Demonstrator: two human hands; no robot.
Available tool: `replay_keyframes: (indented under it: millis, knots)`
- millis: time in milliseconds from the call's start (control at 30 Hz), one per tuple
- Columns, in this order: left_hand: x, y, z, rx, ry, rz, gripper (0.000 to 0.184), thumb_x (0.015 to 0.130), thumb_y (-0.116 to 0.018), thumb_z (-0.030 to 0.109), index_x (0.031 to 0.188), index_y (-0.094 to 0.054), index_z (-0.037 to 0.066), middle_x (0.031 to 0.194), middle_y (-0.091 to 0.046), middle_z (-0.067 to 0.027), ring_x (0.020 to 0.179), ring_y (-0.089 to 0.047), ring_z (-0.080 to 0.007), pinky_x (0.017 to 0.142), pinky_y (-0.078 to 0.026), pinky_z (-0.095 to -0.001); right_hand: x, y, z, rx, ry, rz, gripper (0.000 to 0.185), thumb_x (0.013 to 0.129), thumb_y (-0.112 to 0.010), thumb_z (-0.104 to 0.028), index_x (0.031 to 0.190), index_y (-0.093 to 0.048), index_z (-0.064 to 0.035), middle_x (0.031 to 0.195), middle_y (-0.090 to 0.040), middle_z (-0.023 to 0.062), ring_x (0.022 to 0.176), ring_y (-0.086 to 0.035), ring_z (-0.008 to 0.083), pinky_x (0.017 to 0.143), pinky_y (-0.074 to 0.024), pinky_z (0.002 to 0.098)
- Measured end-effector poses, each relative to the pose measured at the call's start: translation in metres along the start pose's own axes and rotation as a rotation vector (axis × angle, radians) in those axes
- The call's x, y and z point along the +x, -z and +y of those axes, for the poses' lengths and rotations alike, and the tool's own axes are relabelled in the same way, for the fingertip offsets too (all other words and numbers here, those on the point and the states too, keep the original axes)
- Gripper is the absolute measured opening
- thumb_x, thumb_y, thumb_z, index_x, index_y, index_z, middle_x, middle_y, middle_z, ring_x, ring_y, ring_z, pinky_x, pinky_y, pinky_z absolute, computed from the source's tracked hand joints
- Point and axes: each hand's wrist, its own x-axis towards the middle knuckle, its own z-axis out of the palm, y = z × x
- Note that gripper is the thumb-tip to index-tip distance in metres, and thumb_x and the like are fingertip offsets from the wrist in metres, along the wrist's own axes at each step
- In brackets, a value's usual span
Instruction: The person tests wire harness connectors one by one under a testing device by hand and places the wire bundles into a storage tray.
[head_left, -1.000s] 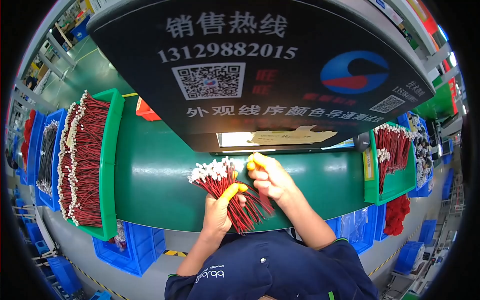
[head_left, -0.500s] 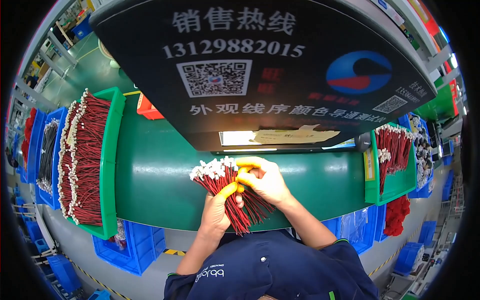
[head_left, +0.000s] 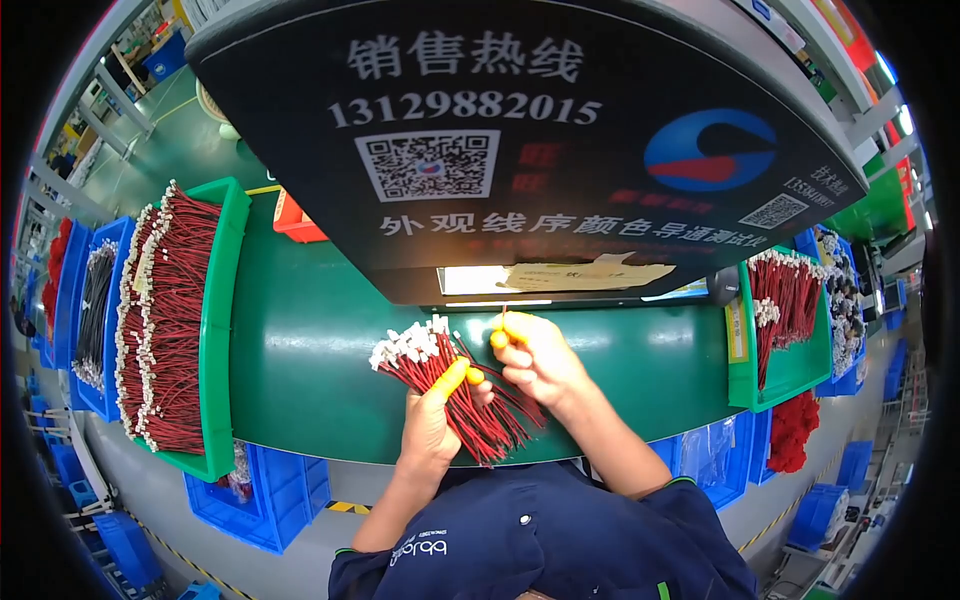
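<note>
A thick bunch of red and black cables with white connectors (head_left: 480, 425) is gripped in my left hand (head_left: 432, 420), whose fingertips wear yellow finger cots. The white connector ends fan out at the upper left, and the loose wire ends hang toward my body. Just right of the bunch, my right hand (head_left: 540, 360) is closed in a pinch, also with yellow cots. A thin reddish cable end (head_left: 504, 311) pokes up from its fingertips; the rest of that cable is hard to make out.
A black machine housing (head_left: 560, 130) with printed text overhangs the green table (head_left: 300, 350). At left stands a green bin (head_left: 222, 330) full of similar cables; another green bin (head_left: 790, 375) sits at right. Blue crates (head_left: 262, 490) and a red box (head_left: 296, 220) are around.
My right hand has moved right and away from the connector ends, now pinching a thin cable. The bunch in my left hand has shifted slightly left.
</note>
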Motion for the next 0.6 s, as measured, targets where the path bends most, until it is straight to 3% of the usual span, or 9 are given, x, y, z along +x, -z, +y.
replay_keyframes:
  millis: [67, 333, 433, 500, 533, 600]
  knots:
    - [0.002, 0.008, 0.002, -0.019, -0.016, -0.087, 0.012, 0.079, -0.054, 0.006, 0.091, -0.051, 0.003, 0.069, -0.055, -0.0079, 0.054, -0.051, -0.0148, 0.048, -0.044, -0.0293, 0.007, 0.015, -0.004, 0.177, -0.067, -0.084, 0.017, 0.086, -0.046, -0.020, 0.080, -0.049, -0.0039, 0.067, -0.048, 0.0015, 0.042, -0.032, 0.0023, 0.031, -0.0236, 0.0143]
    - [0.003, 0.008, 0.000, 0.014, -0.036, -0.097, 0.012, 0.077, -0.057, 0.004, 0.087, -0.051, 0.004, 0.069, -0.057, -0.0106, 0.050, -0.052, -0.0147, 0.045, -0.044, -0.0264, 0.007, 0.013, -0.003, 0.131, -0.013, -0.027, 0.018, 0.086, -0.046, -0.021, 0.084, -0.049, -0.0037, 0.064, -0.047, 0.0010, 0.041, -0.029, 0.0015, 0.029, -0.0229, 0.0137]
    - [0.003, 0.006, -0.001, 0.020, -0.040, -0.085, 0.013, 0.077, -0.058, 0.004, 0.087, -0.051, 0.003, 0.069, -0.057, -0.0102, 0.050, -0.052, -0.0147, 0.045, -0.044, -0.0261, 0.002, 0.013, 0.000, -0.041, 0.039, -0.047, 0.014, 0.084, -0.049, -0.015, 0.083, -0.051, -0.0016, 0.065, -0.048, 0.0009, 0.044, -0.038, 0.0040, 0.032, -0.0315, 0.0165]
    - [0.004, 0.008, -0.003, 0.044, -0.062, -0.110, 0.015, 0.077, -0.057, 0.004, 0.090, -0.051, 0.003, 0.070, -0.057, -0.0094, 0.051, -0.052, -0.0143, 0.046, -0.045, -0.0251, 0.001, 0.007, 0.013, -0.900, 0.537, -0.004, 0.014, 0.080, -0.054, -0.014, 0.082, -0.056, -0.0002, 0.064, -0.051, 0.0020, 0.046, -0.041, 0.0034, 0.037, -0.0328, 0.0174]
    - [0.004, 0.008, -0.004, 0.044, -0.060, -0.110, 0.015, 0.077, -0.057, 0.004, 0.090, -0.051, 0.003, 0.070, -0.057, -0.0094, 0.051, -0.052, -0.0143, 0.046, -0.045, -0.0251, 0.001, 0.004, 0.018, -0.785, 0.550, -0.117, 0.013, 0.078, -0.057, -0.011, 0.084, -0.057, 0.0003, 0.065, -0.053, 0.0038, 0.048, -0.045, 0.0048, 0.038, -0.0342, 0.0181]
    - [0.003, 0.004, -0.007, 0.073, -0.032, -0.101, 0.017, 0.078, -0.056, 0.005, 0.094, -0.052, 0.002, 0.071, -0.058, -0.0093, 0.054, -0.054, -0.0146, 0.047, -0.047, -0.0240, -0.010, -0.010, 0.022, -0.414, 0.363, -0.125, 0.013, 0.079, -0.055, -0.012, 0.081, -0.057, 0.0004, 0.062, -0.051, 0.0022, 0.045, -0.041, 0.0039, 0.037, -0.0309, 0.0172]
